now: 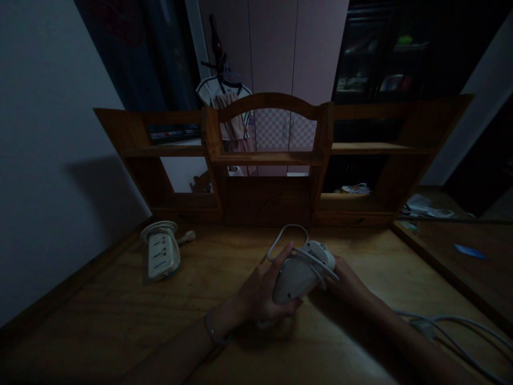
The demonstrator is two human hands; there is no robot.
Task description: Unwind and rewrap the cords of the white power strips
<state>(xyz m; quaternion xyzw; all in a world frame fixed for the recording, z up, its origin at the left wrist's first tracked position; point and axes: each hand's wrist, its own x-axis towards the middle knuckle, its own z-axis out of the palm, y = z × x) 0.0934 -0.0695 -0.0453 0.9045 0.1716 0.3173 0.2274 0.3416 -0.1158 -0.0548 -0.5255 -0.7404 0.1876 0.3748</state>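
Observation:
A white, rounded plastic appliance (pixel 298 278) is held tilted just above the desk; its exact kind I cannot make out. Its white cord (pixel 310 259) is wrapped across the body, and a loose loop stands up behind it. My left hand (pixel 262 289) grips the body from the left, with thumb and fingers spread around it. Close against the right side, my right hand (pixel 340 278) is closed where the cord runs into it. Most of its fingers are hidden behind the appliance.
A white power strip (pixel 163 255) with its coiled cable lies on the wooden desk (pixel 208 283) at left. Another cable with a plug (pixel 425 327) lies by my right forearm. A wooden shelf (pixel 266 159) stands along the back edge, and a wall (pixel 60 187) borders the left.

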